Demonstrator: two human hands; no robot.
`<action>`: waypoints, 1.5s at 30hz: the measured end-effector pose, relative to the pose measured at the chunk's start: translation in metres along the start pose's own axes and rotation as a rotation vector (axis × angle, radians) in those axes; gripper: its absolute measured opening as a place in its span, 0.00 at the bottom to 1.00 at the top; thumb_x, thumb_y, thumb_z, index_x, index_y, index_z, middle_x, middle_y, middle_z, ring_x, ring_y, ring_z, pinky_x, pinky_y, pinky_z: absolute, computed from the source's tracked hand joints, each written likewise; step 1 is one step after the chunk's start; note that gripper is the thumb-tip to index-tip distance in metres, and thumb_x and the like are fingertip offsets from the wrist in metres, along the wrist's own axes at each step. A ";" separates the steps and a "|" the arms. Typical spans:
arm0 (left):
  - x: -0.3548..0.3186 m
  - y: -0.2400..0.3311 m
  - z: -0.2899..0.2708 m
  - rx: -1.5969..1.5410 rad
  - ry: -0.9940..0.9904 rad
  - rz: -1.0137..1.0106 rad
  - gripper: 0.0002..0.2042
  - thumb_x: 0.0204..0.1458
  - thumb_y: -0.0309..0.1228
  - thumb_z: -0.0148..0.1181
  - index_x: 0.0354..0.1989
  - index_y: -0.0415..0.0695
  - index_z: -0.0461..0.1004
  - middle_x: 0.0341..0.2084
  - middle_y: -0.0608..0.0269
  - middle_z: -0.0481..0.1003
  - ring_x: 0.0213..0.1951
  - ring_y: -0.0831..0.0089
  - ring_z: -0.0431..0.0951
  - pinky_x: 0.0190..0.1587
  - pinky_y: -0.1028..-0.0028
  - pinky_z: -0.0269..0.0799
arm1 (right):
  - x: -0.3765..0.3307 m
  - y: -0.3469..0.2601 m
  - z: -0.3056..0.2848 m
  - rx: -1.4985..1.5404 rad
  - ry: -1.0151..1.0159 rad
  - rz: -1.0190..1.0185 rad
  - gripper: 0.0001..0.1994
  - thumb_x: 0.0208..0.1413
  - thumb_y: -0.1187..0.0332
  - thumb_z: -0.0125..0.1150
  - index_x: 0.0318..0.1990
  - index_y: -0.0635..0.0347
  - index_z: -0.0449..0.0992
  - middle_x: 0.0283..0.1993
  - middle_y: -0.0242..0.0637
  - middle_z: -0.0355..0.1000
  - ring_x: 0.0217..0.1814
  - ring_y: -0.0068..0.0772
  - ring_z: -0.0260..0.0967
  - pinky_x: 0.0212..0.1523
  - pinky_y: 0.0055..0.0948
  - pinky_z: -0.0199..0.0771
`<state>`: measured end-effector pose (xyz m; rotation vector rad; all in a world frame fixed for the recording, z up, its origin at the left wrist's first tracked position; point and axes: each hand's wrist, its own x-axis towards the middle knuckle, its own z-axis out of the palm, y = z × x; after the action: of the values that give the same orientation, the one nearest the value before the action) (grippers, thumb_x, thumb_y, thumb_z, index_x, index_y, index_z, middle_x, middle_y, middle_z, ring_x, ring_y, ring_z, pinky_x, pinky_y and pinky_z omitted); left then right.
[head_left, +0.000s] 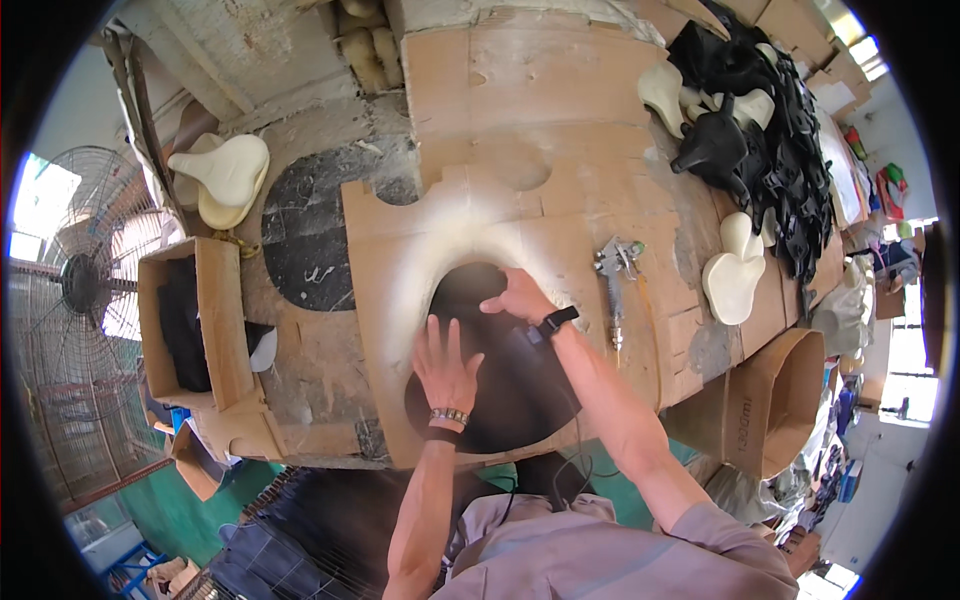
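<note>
Head view: spray gun (614, 262) beside black cover (490, 370).

Spray gun (615, 262) right; fan (75, 300) left; black covers (770, 150) far right

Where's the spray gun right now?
The spray gun lies on the cardboard-covered bench, just right of the right hand, unheld.

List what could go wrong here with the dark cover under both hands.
The spray gun lies loose beside the right hand; an elbow sweep might knock it. The dark cover overhangs the cardboard sheet at its near edge, so pressure from the left hand could slide it off.
</note>
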<state>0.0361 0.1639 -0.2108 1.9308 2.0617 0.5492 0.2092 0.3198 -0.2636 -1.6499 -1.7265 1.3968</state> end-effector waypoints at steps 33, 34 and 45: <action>-0.001 -0.007 0.005 -0.119 0.055 -0.059 0.35 0.53 0.42 0.67 0.69 0.46 0.62 0.73 0.48 0.54 0.71 0.44 0.55 0.70 0.45 0.51 | -0.035 -0.075 -0.001 -0.463 -0.104 -0.031 0.34 0.37 0.60 0.77 0.56 0.60 0.76 0.48 0.55 0.78 0.51 0.57 0.76 0.54 0.44 0.76; 0.000 -0.008 0.002 -0.138 0.062 -0.062 0.37 0.53 0.42 0.67 0.70 0.45 0.61 0.73 0.47 0.54 0.71 0.44 0.55 0.70 0.45 0.51 | -0.026 -0.077 -0.004 -0.438 -0.121 -0.009 0.33 0.36 0.61 0.78 0.55 0.60 0.77 0.47 0.54 0.79 0.50 0.56 0.77 0.53 0.43 0.76; 0.008 -0.072 -0.039 -0.441 -0.324 -0.078 0.47 0.30 0.43 0.82 0.64 0.42 0.68 0.53 0.46 0.75 0.59 0.47 0.71 0.61 0.54 0.66 | -0.137 -0.112 -0.024 -0.188 0.090 -0.317 0.26 0.33 0.71 0.81 0.45 0.59 0.79 0.41 0.46 0.79 0.47 0.50 0.78 0.48 0.38 0.77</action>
<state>-0.0465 0.1655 -0.2074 1.5595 1.6419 0.5717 0.2027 0.2250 -0.1123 -1.4230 -2.0106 1.0272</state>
